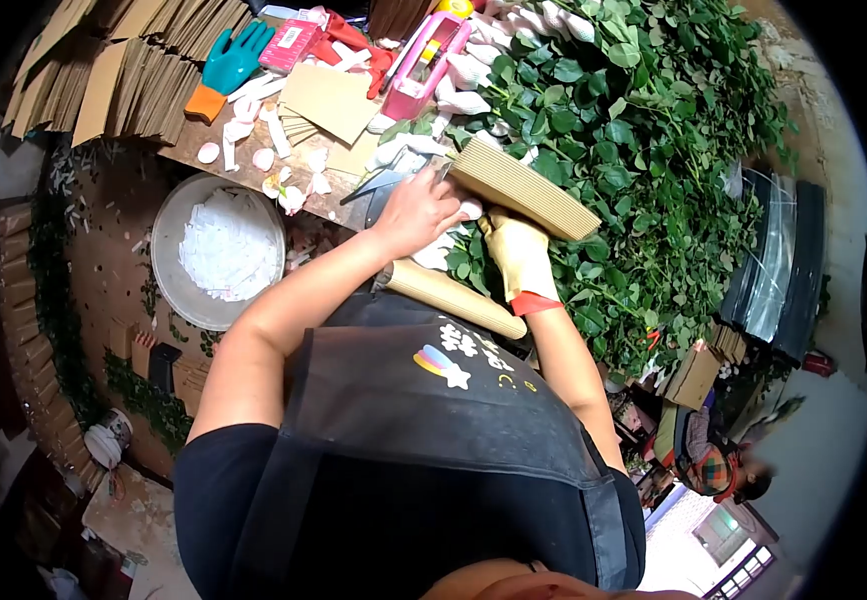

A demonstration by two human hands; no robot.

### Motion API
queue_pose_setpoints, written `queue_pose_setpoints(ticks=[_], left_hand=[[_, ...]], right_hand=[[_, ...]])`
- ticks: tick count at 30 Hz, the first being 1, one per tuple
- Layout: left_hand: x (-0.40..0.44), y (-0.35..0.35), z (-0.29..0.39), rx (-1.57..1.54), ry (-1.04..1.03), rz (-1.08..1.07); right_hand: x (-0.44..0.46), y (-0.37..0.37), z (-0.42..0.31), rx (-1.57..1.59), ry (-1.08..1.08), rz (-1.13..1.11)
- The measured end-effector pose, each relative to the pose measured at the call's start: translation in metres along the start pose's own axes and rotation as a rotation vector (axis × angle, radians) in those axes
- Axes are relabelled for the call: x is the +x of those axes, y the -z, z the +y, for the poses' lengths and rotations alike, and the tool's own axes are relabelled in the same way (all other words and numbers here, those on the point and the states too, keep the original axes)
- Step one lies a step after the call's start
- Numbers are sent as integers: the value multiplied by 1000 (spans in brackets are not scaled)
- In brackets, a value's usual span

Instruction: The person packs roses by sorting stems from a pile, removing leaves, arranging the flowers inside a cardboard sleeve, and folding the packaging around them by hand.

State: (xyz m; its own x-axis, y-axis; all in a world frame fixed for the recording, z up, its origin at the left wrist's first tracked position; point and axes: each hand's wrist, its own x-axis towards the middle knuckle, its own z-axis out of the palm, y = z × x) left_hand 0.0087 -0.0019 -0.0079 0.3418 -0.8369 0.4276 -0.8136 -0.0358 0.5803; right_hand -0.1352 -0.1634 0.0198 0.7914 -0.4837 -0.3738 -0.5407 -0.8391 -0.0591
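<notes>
**Ribbed cardboard held lopsided, with leaves crowding in**

At one o'clock from the middle of the view, works at the ribbed cardboard [525, 188], tilted above the leaves. With the left hand [418, 212], at twelve, curls bare fingers beside its left end, near something white and mostly hidden; cannot tell a firm pinch from a light touch. With the right hand [516, 255], at two, in a yellow glove, tucks fingers in below the lower edge; cannot tell how tight or around what.

Could tip or twist the cardboard by pressing mainly at the left end, the far corner sticking out past both hands. Could crush the ribs by squeezing too hard, the glove probably dulling the feel. Could trap or tear the leafy stems [643, 180], heaped from twelve to three and close against the glove, by closing down blindly.

At dead centre, could knock loose the rolled cardboard [456, 298], just beside the apron [383, 400], by leaning in or dropping a forearm. At eleven, could scrape bare knuckles on the grey metal piece [378, 188] by drawing back carelessly. At ten, could sweep petals [294, 198] off the table [188, 145], towards the bucket [160, 255] past nine, with a stray elbow. At four, well apart, seems unlikely to bump the co-worker [708, 455].
</notes>
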Motion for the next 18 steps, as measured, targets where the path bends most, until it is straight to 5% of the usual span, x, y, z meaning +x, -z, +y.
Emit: queue_pose_setpoints(ticks=[6,8,10,12,14,15,18], left_hand=[[-24,2,1,-410,295,2],[-26,11,0,-653,340,357],[-32,18,-17,-600,509,279],[-29,7,-32,-433,826,-153],[-12,-7,-24,-446,825,-235],[-5,-11,-20,-193,727,-294],[14,-1,-11,-270,628,-433]], right_hand=[[2,-19,7,-16,61,194],[2,-25,10,-44,112,345],[0,-16,6,4,67,230],[1,-8,4,4,62,132],[-1,0,3,22,52,51],[0,5,0,22,24,-40],[0,1,-3,-19,0,-24]])
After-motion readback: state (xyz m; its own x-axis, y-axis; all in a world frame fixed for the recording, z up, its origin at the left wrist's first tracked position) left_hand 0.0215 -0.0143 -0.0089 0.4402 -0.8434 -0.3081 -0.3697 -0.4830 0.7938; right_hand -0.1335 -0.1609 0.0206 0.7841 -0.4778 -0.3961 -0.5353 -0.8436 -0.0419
